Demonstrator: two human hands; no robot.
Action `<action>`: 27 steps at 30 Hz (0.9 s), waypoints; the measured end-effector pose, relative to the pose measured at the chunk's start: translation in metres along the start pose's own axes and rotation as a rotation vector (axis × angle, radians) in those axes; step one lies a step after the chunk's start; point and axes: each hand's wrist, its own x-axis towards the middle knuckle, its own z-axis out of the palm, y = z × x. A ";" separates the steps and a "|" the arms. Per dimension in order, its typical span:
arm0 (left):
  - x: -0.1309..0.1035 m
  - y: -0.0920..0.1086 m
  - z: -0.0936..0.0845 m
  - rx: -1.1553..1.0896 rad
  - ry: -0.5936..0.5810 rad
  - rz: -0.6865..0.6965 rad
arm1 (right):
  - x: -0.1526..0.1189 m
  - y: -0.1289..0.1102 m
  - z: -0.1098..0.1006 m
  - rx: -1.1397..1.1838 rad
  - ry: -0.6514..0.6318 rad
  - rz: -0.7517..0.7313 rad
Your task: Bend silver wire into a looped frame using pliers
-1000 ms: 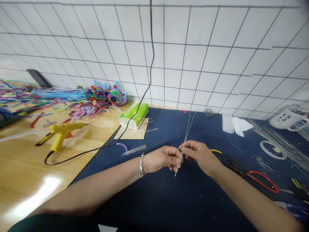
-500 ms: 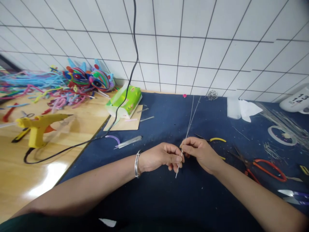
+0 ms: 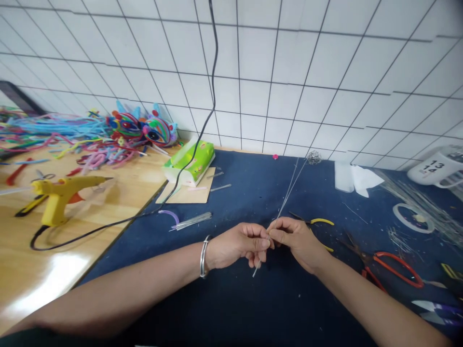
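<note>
Thin silvery wires (image 3: 288, 193) run at a slant between my two hands, their upper ends spread apart and a short lower end sticking out below. My left hand (image 3: 240, 245), with a silver bangle at its wrist, pinches them near the lower end between thumb and fingers. Right beside it, my right hand (image 3: 298, 241) pinches the same wires a little higher up. The fingertips of both hands almost touch, and the wire between them is partly hidden. Yellow-handled pliers (image 3: 321, 221) lie just behind my right hand, partly covered by it.
On the right lie orange-handled scissors (image 3: 400, 267), purple-handled scissors (image 3: 439, 312), a white ring (image 3: 412, 218) and loose wires. A white mug (image 3: 434, 168) lies against the wall. To the left are a tissue pack (image 3: 191, 161), a wire bundle (image 3: 193, 220), a yellow glue gun (image 3: 60, 195) and its black cord (image 3: 108, 225).
The camera view has tilted up slightly and shifted. Both hands keep their pinch on the wires, which now lean more to the right; the hands are closer together.
</note>
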 end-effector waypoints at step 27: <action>-0.002 0.008 -0.013 -0.028 -0.028 -0.097 | -0.001 0.007 -0.015 -1.313 0.281 -0.775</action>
